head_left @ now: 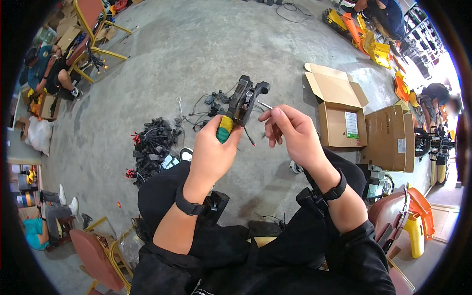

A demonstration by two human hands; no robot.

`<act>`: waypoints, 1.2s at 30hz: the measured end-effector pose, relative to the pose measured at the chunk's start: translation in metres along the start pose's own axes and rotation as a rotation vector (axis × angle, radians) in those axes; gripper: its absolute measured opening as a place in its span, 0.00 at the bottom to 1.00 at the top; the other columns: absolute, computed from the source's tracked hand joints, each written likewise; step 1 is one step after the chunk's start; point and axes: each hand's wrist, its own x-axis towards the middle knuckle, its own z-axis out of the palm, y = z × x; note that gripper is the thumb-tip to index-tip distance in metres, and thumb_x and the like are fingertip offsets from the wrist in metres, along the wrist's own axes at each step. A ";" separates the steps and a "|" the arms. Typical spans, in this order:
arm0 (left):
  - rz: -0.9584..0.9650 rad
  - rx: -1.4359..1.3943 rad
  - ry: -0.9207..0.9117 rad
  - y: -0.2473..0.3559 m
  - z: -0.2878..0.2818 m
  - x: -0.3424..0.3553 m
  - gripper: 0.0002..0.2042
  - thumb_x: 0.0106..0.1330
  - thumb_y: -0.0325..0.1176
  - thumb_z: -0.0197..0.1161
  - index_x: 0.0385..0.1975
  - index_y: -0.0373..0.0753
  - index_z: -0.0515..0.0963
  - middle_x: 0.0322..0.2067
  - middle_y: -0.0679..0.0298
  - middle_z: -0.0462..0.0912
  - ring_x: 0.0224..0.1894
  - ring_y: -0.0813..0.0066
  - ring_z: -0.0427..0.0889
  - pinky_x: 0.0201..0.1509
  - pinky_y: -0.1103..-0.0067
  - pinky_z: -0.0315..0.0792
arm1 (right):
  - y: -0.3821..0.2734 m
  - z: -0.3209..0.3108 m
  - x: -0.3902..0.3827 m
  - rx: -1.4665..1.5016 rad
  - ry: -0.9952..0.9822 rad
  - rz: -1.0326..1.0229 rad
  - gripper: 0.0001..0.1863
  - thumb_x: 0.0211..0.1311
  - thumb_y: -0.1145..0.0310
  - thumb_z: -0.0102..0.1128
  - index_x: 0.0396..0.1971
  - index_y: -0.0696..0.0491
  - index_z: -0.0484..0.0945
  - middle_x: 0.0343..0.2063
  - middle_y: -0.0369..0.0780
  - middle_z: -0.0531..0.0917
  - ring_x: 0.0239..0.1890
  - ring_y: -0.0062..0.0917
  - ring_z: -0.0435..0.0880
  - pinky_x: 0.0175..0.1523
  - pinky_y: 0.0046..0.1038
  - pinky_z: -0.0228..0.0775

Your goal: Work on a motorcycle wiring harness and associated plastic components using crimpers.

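Observation:
My left hand (214, 152) is closed around a green-and-yellow handle (224, 130) and a black bracket-like part with a curved lever (244, 101), raised above my lap. My fingers partly hide where handle and part meet. Just to the right, my right hand (290, 128) pinches a thin silver rod (264, 103), which points up-left toward the black part; whether it touches cannot be told. On the floor beyond my left hand lies a heap of black components, cables and red connectors (152, 138).
An open cardboard box (341, 135) and a taller carton (383, 152) stand to the right. Red chairs (96, 253) flank me. Co-workers sit at the left (49, 69), (39, 226) and work at the right (432, 101), (386, 19), among yellow and orange panels (377, 51).

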 end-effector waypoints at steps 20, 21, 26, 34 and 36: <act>-0.032 0.153 -0.014 0.012 0.000 -0.004 0.07 0.59 0.30 0.59 0.28 0.32 0.73 0.16 0.67 0.73 0.18 0.85 0.70 0.21 0.83 0.65 | 0.005 -0.009 -0.001 -1.030 0.218 -0.608 0.06 0.56 0.74 0.56 0.34 0.55 0.77 0.25 0.38 0.76 0.30 0.28 0.76 0.35 0.26 0.64; -0.033 0.130 -0.001 0.013 0.000 -0.003 0.07 0.59 0.30 0.60 0.28 0.32 0.74 0.16 0.67 0.73 0.18 0.84 0.69 0.21 0.82 0.64 | 0.002 -0.006 -0.003 -0.631 0.116 -0.339 0.07 0.60 0.71 0.51 0.35 0.56 0.76 0.24 0.38 0.78 0.27 0.26 0.77 0.31 0.24 0.64; -0.053 0.154 0.030 0.024 0.000 -0.005 0.08 0.58 0.31 0.60 0.29 0.31 0.74 0.17 0.61 0.74 0.20 0.74 0.73 0.24 0.78 0.65 | -0.007 -0.010 -0.003 0.125 -0.131 0.125 0.19 0.70 0.61 0.35 0.36 0.61 0.73 0.21 0.42 0.81 0.17 0.22 0.79 0.23 0.19 0.62; -0.033 0.111 0.005 0.010 0.001 -0.004 0.08 0.57 0.29 0.59 0.31 0.31 0.72 0.18 0.55 0.76 0.21 0.63 0.78 0.25 0.74 0.68 | -0.009 -0.010 -0.003 0.245 -0.170 0.143 0.20 0.70 0.59 0.35 0.35 0.60 0.70 0.16 0.39 0.77 0.12 0.22 0.75 0.20 0.19 0.61; 0.028 0.142 0.004 0.007 0.002 -0.004 0.08 0.56 0.28 0.59 0.31 0.31 0.72 0.20 0.52 0.77 0.23 0.56 0.78 0.27 0.72 0.68 | -0.004 -0.011 -0.003 0.336 -0.163 0.167 0.19 0.70 0.59 0.35 0.34 0.60 0.70 0.14 0.38 0.75 0.11 0.21 0.73 0.19 0.18 0.60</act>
